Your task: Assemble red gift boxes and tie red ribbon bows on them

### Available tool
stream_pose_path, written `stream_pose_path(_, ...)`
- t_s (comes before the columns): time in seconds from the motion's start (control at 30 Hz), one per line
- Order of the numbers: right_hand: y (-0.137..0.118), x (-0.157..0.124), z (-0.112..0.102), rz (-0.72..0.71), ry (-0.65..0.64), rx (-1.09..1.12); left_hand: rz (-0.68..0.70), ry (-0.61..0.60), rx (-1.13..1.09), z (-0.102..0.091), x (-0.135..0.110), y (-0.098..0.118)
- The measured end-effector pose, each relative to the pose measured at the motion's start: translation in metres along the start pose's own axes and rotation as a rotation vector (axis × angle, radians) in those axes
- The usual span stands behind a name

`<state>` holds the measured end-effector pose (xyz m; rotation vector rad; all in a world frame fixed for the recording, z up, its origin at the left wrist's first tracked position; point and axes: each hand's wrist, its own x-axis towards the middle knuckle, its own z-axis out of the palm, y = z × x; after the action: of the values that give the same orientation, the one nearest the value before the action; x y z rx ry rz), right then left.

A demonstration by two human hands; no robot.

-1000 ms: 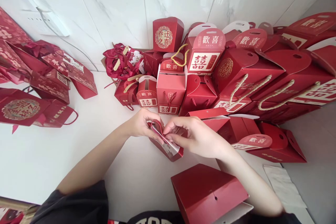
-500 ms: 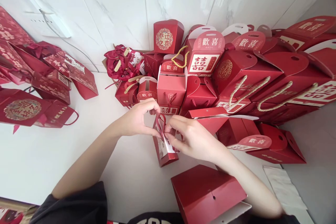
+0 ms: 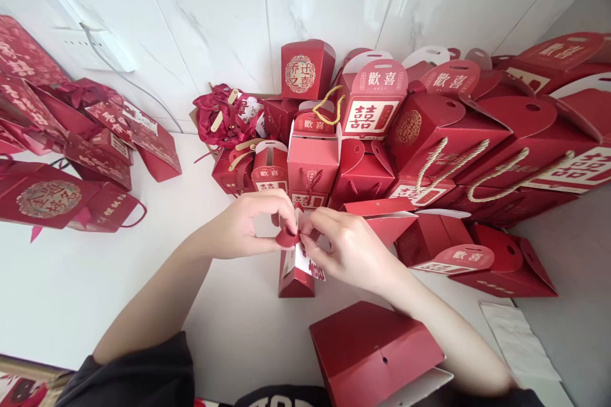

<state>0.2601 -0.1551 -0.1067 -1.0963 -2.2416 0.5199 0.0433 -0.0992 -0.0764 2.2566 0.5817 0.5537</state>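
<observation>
A small red gift box (image 3: 296,286) stands on the white table between my hands, its upper part partly covered by my fingers. A white tag with red lettering (image 3: 310,262) hangs against its side. My left hand (image 3: 255,222) pinches a loop of red ribbon (image 3: 287,238) above the box. Close beside it, my right hand (image 3: 341,238) pinches the same ribbon at the middle of the bow. Nearer to me lies a larger red box (image 3: 377,346) with a small hole in its face and an open white-lined end, below my right forearm.
Red gift boxes (image 3: 367,168), some with rope handles, are stacked against the tiled wall. A heap of red ribbons with tags (image 3: 226,117) lies left of them. More red boxes (image 3: 52,197) stand at far left. White paper (image 3: 518,337) lies at right.
My left hand has drawn the ribbon out into a wider loop to the left and slightly down. The small box now stands straighter, and its tag has swung toward the right.
</observation>
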Motion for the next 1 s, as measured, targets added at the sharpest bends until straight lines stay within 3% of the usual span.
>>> stream_pose_path(0.13,0.001,0.0,0.002,0.038,0.031,0.013,0.008,-0.012,-0.042,0.005,-0.002,0.009)
stream_pose_path(0.33,0.002,0.001,0.007,0.071,0.073,-0.009,-0.35,0.115,0.069,0.024,-0.006,0.023)
stream_pose_path(0.6,-0.003,0.001,0.004,0.022,0.043,0.044,-0.475,0.163,0.233,0.024,-0.008,0.013)
stream_pose_path(0.8,0.002,0.003,0.002,-0.019,0.122,0.016,-0.474,0.108,0.003,0.016,-0.006,0.011)
stream_pose_path(1.0,-0.003,-0.002,-0.006,0.009,0.051,0.225,-0.484,0.064,-0.078,0.014,-0.006,0.015)
